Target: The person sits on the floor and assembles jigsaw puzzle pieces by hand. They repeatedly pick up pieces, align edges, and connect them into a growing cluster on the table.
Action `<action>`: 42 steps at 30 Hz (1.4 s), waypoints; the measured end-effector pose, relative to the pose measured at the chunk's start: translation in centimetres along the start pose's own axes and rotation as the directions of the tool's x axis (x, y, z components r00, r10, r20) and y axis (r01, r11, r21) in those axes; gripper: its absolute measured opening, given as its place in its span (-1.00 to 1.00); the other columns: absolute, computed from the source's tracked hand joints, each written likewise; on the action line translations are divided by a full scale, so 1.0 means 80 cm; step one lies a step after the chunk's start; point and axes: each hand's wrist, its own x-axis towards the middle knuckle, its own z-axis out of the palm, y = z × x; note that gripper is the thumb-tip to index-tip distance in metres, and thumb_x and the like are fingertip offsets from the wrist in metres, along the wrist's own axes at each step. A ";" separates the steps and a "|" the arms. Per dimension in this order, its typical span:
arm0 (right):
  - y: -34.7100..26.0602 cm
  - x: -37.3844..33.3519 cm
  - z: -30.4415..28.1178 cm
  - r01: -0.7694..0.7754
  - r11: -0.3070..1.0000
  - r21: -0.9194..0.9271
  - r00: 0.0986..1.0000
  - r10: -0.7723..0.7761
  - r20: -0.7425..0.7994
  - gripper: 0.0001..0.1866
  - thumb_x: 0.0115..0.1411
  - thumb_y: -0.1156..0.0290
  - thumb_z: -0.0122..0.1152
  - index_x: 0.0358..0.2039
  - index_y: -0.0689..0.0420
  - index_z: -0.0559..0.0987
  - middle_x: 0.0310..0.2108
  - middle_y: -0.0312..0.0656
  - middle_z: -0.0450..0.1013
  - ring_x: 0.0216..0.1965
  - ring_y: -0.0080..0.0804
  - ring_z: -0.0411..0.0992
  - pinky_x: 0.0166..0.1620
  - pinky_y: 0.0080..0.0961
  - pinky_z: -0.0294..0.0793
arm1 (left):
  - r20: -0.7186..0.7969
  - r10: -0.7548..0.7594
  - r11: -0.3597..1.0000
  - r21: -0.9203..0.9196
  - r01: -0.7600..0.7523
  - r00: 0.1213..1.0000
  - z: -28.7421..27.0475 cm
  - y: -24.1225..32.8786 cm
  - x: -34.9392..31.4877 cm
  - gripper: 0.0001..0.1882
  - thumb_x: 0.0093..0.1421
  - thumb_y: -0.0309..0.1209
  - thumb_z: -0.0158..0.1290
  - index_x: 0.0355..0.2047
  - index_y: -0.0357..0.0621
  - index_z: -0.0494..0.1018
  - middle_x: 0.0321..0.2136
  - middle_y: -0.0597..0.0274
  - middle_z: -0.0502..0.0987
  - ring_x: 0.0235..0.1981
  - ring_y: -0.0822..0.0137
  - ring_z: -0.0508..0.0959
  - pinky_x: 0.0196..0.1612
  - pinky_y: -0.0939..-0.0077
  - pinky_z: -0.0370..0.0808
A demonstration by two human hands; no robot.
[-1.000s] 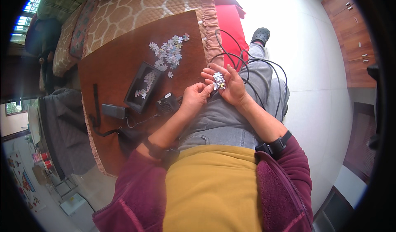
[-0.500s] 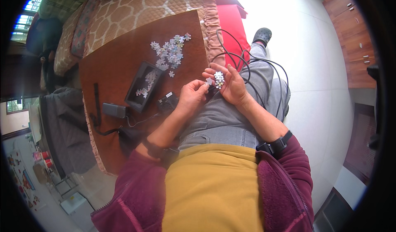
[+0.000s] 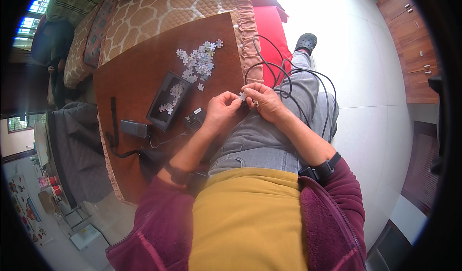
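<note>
Above my lap, my left hand (image 3: 226,108) pinches a small pale jigsaw puzzle piece (image 3: 242,96) between thumb and fingertips. My right hand (image 3: 266,101) is curled, its thumb and index finger meeting at the same piece. Under its bent fingers only a bit of the bunch of puzzle pieces (image 3: 256,103) shows; the rest is hidden. Left of my hands, a black open box (image 3: 162,122) holds several puzzle pieces (image 3: 172,100). A loose pile of pale pieces (image 3: 198,61) lies beyond it, with a single piece (image 3: 200,86) apart.
The brown board (image 3: 130,73) rests on a bed with a patterned quilt (image 3: 173,4). A grey power bank (image 3: 134,128), a black strap (image 3: 113,119) and a small black device (image 3: 196,119) lie near the box. Black cables (image 3: 276,66) loop over my leg. Wooden drawers (image 3: 414,45) stand at right.
My right hand has turned from an open palm showing the bunch of pieces to curled fingers, its fingertips now at the piece in my left hand.
</note>
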 end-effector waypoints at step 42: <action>-0.004 0.004 -0.003 0.012 0.950 0.311 0.997 -0.033 0.063 -0.33 0.42 -0.01 -0.32 0.24 0.36 0.18 0.05 0.14 0.38 0.06 -0.05 0.44 0.07 -0.32 0.50 | -0.315 0.602 0.624 0.759 -0.185 0.734 -0.102 0.021 0.006 -0.90 0.14 -0.42 0.18 -0.41 -0.19 0.56 -0.48 0.23 0.56 -0.48 0.36 0.55 -0.39 0.48 0.48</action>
